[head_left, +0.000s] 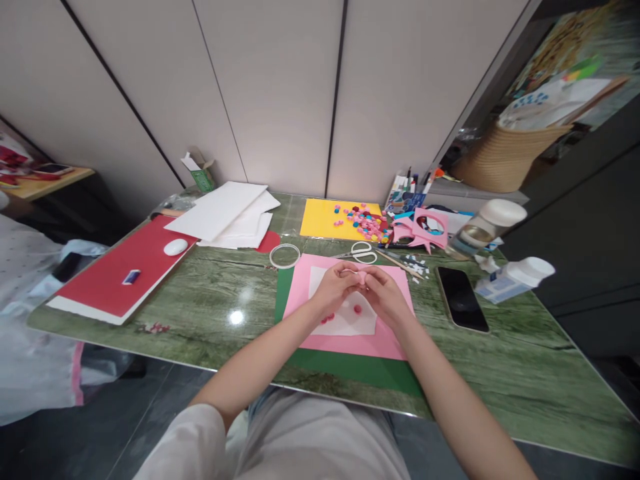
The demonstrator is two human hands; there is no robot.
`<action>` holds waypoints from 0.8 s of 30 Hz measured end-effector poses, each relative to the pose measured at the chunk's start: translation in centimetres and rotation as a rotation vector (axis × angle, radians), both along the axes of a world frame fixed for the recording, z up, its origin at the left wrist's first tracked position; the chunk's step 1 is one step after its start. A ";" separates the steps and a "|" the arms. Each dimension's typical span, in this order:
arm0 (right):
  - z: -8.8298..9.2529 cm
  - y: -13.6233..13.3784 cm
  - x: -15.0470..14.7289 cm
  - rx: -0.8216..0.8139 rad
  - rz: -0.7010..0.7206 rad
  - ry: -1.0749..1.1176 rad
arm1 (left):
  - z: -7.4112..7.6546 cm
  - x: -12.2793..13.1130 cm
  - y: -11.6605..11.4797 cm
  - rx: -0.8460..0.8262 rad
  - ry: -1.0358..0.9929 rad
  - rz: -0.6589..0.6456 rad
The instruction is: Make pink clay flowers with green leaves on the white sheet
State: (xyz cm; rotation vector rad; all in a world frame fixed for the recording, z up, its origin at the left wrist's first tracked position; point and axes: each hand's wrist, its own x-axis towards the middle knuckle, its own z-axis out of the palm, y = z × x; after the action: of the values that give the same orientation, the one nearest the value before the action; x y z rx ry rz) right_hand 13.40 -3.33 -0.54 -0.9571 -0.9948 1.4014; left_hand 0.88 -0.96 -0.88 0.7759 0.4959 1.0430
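Observation:
My left hand [341,285] and my right hand [384,293] meet over the papers, fingertips pinched together on a small pink piece [363,277]. What exactly the piece is cannot be made out, as fingers cover part of it. Beneath the hands lies a white sheet [353,328] with a small red round piece [357,309] on it and several more red ones [327,319] beside my left wrist. The white sheet rests on a pink sheet [325,343], which lies on a green sheet [350,371]. White-handled scissors [364,253] lie just beyond my hands.
A yellow sheet [317,220] bears many small coloured pieces [367,223]. Left are a tape roll [285,256], white sheets [220,212] and a red board [110,273]. Pink paper scraps [425,230], a phone [461,299] and two bottles [487,227] stand or lie right.

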 end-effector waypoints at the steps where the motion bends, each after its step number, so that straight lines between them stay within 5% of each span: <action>1: 0.0 0.0 -0.1 0.001 0.004 0.007 | 0.1 0.0 0.0 -0.002 0.004 0.002; 10: 0.3 0.1 0.1 0.010 -0.041 -0.033 | 0.9 -0.2 0.2 0.035 0.162 0.101; 24: 0.6 0.3 1.3 -0.109 0.046 0.041 | 1.4 -1.0 0.6 0.128 0.301 0.063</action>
State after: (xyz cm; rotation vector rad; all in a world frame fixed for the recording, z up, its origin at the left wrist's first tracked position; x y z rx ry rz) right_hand 14.65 -3.05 0.03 -0.9871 -0.9226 1.5210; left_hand -0.12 -0.39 0.52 1.0448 0.7193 1.0284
